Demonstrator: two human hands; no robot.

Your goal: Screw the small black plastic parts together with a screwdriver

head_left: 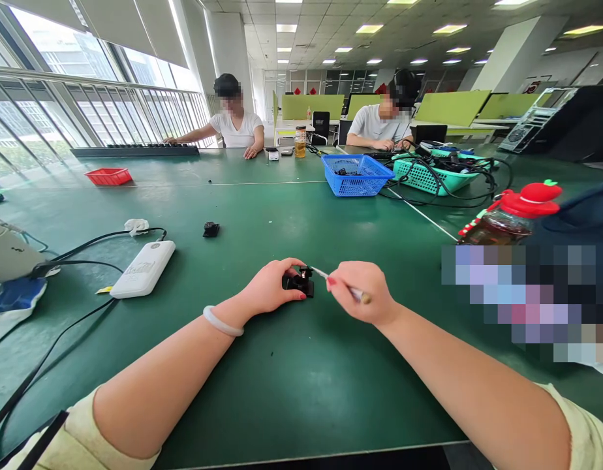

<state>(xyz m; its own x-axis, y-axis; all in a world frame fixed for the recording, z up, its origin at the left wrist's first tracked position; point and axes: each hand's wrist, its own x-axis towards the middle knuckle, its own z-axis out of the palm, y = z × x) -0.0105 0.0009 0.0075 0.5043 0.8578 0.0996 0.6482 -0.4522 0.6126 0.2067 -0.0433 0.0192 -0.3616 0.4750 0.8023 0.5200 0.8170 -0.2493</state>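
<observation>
On the green table in front of me, my left hand [275, 284] is closed around a small black plastic part [297, 282], fingers above it and thumb at its near side. The part's exact kind is not clear. My right hand [357, 292] grips a slim screwdriver [321, 272] with a thin grey shaft and a tan handle end. Its tip points left and meets the top right of the black part; whether it touches cannot be made out. Another small black piece [211, 229] lies farther off to the left.
A white power bank [143, 269] with black cables lies left. Farther back are a red tray [108, 176], a blue basket [357, 175] and a teal basket [436, 175] heaped with cables. A red-lidded bottle [511, 215] stands right. Two people sit across the table.
</observation>
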